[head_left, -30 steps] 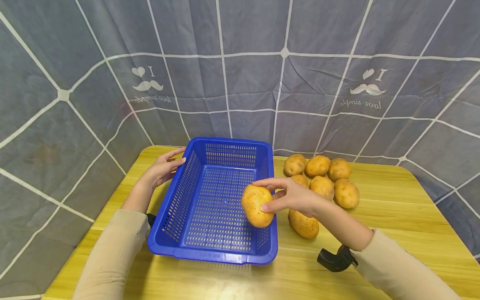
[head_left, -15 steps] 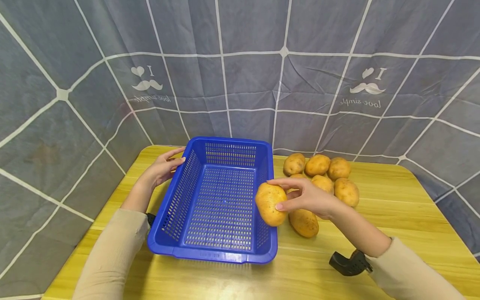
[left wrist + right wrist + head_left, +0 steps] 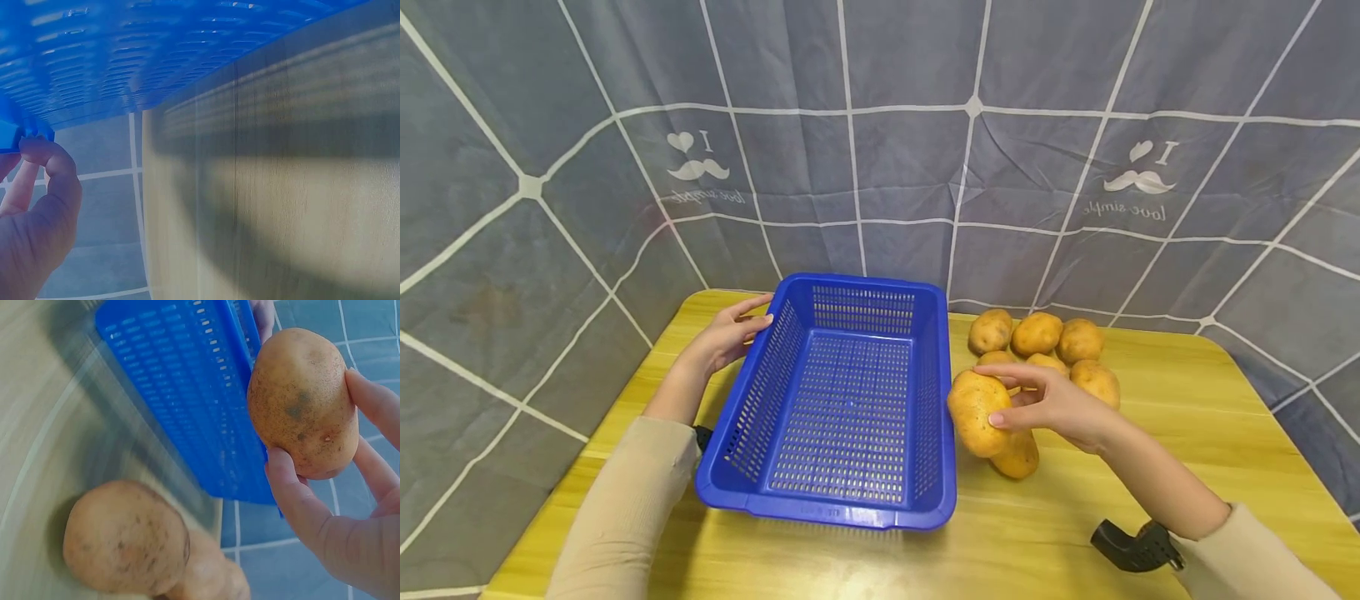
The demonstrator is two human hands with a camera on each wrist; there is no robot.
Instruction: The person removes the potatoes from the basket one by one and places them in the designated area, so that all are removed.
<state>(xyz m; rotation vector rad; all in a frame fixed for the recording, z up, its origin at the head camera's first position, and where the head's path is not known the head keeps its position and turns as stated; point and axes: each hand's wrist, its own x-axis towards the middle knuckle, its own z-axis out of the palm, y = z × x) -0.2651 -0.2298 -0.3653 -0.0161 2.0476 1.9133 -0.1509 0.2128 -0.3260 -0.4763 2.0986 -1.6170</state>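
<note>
A blue plastic basket [image 3: 850,400] with slotted walls stands empty on the yellow wooden table [image 3: 1075,533]. My left hand [image 3: 760,310] grips its far left rim; in the left wrist view the fingers [image 3: 44,169] curl onto the basket's edge [image 3: 12,134]. My right hand [image 3: 992,396] holds a large potato [image 3: 973,412] in the air just right of the basket's right wall, thumb below and fingers on top. The right wrist view shows that potato [image 3: 303,400] pinched in my hand [image 3: 337,512], with the basket [image 3: 187,394] behind it.
Several potatoes [image 3: 1037,333] lie in a heap on the table right of the basket, one [image 3: 1018,454] directly under the held one. A grey checked cloth [image 3: 895,167] hangs behind and to the left. Bare table lies at the front and far right.
My right hand has carried the potato rightwards, from above the basket's near right corner to outside its right wall, over the heap. The left hand and basket have stayed put.
</note>
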